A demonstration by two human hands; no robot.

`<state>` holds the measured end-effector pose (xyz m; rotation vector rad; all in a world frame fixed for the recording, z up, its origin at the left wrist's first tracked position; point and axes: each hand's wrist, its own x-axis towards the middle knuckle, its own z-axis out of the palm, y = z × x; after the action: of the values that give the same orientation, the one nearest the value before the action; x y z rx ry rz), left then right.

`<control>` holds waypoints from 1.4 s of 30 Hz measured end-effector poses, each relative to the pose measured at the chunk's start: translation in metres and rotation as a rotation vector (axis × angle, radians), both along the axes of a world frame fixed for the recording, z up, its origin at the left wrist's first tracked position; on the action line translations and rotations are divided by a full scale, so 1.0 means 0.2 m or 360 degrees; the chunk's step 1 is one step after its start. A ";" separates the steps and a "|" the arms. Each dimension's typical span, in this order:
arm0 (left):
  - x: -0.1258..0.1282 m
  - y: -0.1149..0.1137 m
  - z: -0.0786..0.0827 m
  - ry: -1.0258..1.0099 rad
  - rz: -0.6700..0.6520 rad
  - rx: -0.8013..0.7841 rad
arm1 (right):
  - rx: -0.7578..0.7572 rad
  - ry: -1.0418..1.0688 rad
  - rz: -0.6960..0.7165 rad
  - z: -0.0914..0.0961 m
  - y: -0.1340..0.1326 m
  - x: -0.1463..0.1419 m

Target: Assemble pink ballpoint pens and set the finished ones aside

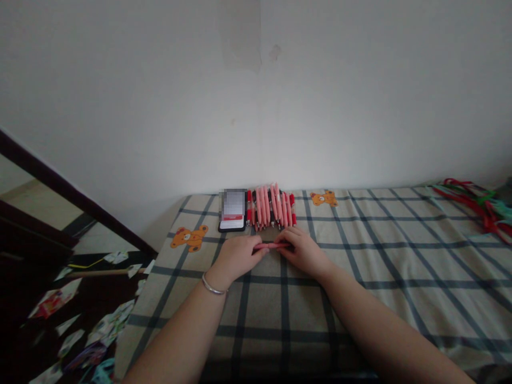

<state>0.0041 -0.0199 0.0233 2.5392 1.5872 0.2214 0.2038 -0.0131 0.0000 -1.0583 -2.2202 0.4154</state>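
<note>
My left hand (239,255) and my right hand (303,249) meet over a checked bed cover (384,266), fingers closed on the two ends of one pink pen (271,246) held level between them. A silver bangle (212,287) circles my left wrist. Just beyond my fingers lies a row of several pink and red pens (271,207), side by side. A phone (232,210) lies flat to the left of that row.
The cover carries orange bear prints (190,237). Red and green hangers (480,205) lie at the far right edge. Left of the bed, paper scraps (72,314) litter a dark floor. A white wall (256,90) stands close behind.
</note>
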 end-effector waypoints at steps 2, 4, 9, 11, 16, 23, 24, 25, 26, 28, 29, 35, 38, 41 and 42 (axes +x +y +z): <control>0.00 0.00 0.00 -0.0002 0.0001 -0.0012 | 0.0005 0.0000 -0.0011 0.00 0.00 0.00; 0.00 0.00 0.00 -0.0004 0.0005 -0.0025 | -0.0001 0.0000 -0.0022 0.00 -0.01 0.00; 0.00 0.00 0.00 -0.0003 0.0006 -0.0022 | -0.0025 0.0013 -0.0039 0.02 -0.02 0.00; 0.00 0.00 0.00 -0.0012 0.0002 -0.0018 | -0.0036 0.0006 -0.0039 0.03 -0.02 0.00; 0.00 0.00 -0.01 -0.0019 0.0014 -0.0020 | -0.0060 -0.0030 -0.0027 0.01 -0.01 0.01; 0.00 0.00 -0.01 -0.0031 0.0005 -0.0023 | -0.0136 0.0017 -0.0064 0.01 0.00 0.01; 0.00 0.00 -0.01 -0.0033 0.0010 -0.0025 | -0.0148 0.0032 -0.0062 0.01 0.00 0.01; 0.00 0.00 -0.01 -0.0033 0.0016 -0.0027 | -0.0157 0.0050 -0.0062 0.01 0.00 0.01; 0.00 0.00 -0.01 -0.0031 0.0021 -0.0030 | -0.0164 0.0068 -0.0061 0.01 0.00 0.01; 0.00 -0.01 -0.01 -0.0023 0.0032 -0.0024 | -0.0165 0.0103 -0.0051 0.01 -0.01 0.01; 0.00 -0.01 -0.01 -0.0020 0.0035 -0.0019 | -0.0161 0.0123 -0.0044 0.01 -0.01 0.01; 0.00 -0.01 0.00 -0.0057 0.0014 -0.0037 | -0.0153 0.0212 0.0005 0.02 -0.01 0.02; 0.00 -0.01 0.01 -0.0085 0.0021 -0.0048 | -0.0188 0.0216 0.0002 0.00 -0.01 0.01; 0.00 -0.01 0.01 -0.0115 0.0104 -0.0032 | -0.0283 0.0318 -0.0071 -0.01 -0.01 0.01; 0.01 -0.01 0.01 -0.0122 0.0135 -0.0024 | -0.0318 0.0364 -0.0098 -0.02 -0.01 0.01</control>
<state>0.0054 -0.0218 0.0251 2.4241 1.6625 0.3105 0.2056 -0.0152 -0.0032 -1.1189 -1.9696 0.7065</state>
